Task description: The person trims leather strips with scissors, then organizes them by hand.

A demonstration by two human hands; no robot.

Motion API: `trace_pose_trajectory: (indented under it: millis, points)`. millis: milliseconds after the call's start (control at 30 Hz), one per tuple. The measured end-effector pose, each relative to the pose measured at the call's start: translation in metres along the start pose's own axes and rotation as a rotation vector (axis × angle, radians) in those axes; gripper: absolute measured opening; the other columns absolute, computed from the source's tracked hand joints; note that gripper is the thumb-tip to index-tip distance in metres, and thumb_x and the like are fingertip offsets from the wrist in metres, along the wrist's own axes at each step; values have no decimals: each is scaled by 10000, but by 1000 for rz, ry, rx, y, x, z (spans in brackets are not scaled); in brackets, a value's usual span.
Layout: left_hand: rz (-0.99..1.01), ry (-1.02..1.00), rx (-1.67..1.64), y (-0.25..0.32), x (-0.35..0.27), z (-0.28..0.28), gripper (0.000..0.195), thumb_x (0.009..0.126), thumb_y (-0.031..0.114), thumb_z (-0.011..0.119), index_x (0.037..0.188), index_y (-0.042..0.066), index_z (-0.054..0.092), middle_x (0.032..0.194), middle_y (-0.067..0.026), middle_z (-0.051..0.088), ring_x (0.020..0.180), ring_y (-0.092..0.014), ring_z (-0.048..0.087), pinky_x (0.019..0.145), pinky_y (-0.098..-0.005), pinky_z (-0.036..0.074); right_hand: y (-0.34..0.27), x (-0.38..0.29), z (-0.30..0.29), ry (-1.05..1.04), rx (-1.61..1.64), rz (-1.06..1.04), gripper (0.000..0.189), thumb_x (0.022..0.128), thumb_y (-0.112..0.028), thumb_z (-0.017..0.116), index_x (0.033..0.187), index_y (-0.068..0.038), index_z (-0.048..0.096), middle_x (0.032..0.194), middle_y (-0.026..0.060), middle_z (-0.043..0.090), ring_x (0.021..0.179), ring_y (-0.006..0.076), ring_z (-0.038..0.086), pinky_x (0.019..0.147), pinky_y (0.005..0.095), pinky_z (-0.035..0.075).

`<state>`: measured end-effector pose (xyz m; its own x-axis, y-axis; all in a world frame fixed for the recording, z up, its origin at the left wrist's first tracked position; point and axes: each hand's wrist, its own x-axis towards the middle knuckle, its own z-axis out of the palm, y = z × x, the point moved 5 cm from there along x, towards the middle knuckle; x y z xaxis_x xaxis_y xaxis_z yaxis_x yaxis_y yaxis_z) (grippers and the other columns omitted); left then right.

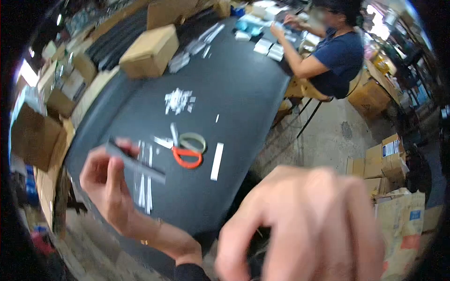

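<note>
Above the table's near left part, my left hand (110, 189) pinches a thin grey strip (142, 166) between thumb and fingers; it is blurred by motion. Below the strip lie several narrow white strips (142, 191), side by side. Scissors (175, 143) with one orange and one green handle rest to their right, blades apart. Further right is a single wider white strip (217, 161). A heap of small white cut pieces (177, 101) sits beyond the scissors. My right hand (306, 221) is raised close to the camera, fingers bent, fingertips largely hidden; whether it holds anything is unclear.
A closed cardboard box (149, 52) stands on the dark tabletop (232, 87) at the far left, beside clear plastic bags (180, 62). Across the table, a seated person (334, 59) handles small items near white stacks (269, 48). Cardboard cartons (381, 161) stand on the floor at right.
</note>
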<state>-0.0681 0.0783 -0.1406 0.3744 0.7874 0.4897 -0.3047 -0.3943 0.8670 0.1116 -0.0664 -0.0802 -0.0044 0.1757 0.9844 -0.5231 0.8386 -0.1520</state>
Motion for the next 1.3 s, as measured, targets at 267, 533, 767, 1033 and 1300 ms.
trace_pose_trajectory:
  millis: [267,533,767,1033,1300]
  points:
    - [176,-177,-165,2,13,6,162,879,59,559,993,-55,582,999,-232,621,902,-288,635,844,-392,502,-23,-101,-72,144,-1022,996,142,797,-30,650,934,-2,625,897,88,638,828,157,602,753,263,471]
    - [242,19,-68,34,-5,27,173,810,128,670,809,-21,582,800,-200,648,745,-260,662,701,-375,554,37,-188,-66,-625,-1298,945,156,747,-28,620,903,-27,621,952,76,628,902,264,568,740,328,476]
    - [96,50,-211,24,-1,19,151,770,70,700,821,-47,620,809,-193,659,738,-244,662,714,-357,545,61,-210,-60,-990,-1160,1040,185,755,-87,619,940,-87,612,866,44,544,890,236,516,788,337,439]
    - [110,-107,-150,6,3,13,134,856,50,596,953,-43,602,944,-219,640,861,-294,646,815,-384,516,65,-214,-69,-977,-1059,1161,119,729,-56,639,833,-41,583,879,79,521,888,259,512,779,355,443]
    - [255,-62,-165,14,12,46,104,809,-4,644,895,-61,630,864,-166,662,794,-217,661,756,-314,541,5,-229,-34,-912,-1302,1179,568,827,-327,587,1226,46,430,1346,191,395,1258,294,378,1004,456,336]
